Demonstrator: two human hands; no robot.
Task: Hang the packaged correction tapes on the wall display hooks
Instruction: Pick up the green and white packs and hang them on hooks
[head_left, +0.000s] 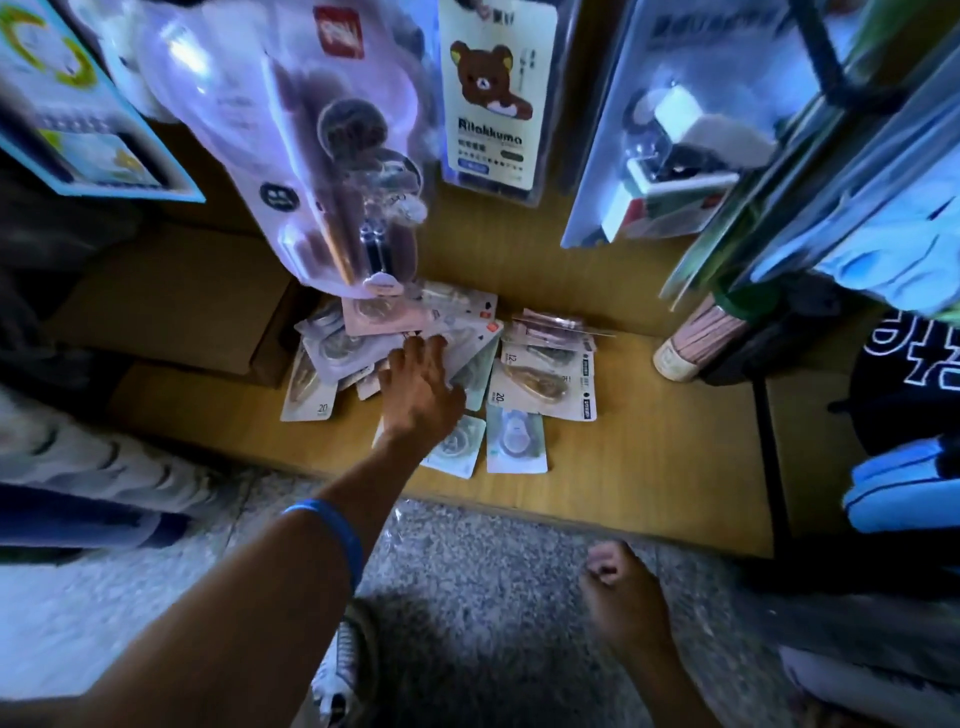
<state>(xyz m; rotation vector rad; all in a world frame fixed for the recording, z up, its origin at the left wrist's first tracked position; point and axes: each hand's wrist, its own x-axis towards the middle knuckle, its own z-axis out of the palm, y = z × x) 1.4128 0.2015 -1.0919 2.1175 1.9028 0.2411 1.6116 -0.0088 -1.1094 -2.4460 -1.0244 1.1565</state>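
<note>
Several packaged correction tapes lie in a loose pile on a low wooden shelf. My left hand reaches down onto the pile, fingers spread and touching the top packets; it wears a blue wristband. Over the grey floor, my right hand hangs low with its fingers curled, and I see nothing in it. Packaged goods hang from the wall display above, among them a bear-printed card and a large clear pack.
Cardboard boxes sit on the shelf at the left. A bundle of sticks leans at the right beside a dark rack with blue items. My shoe stands on the speckled floor below.
</note>
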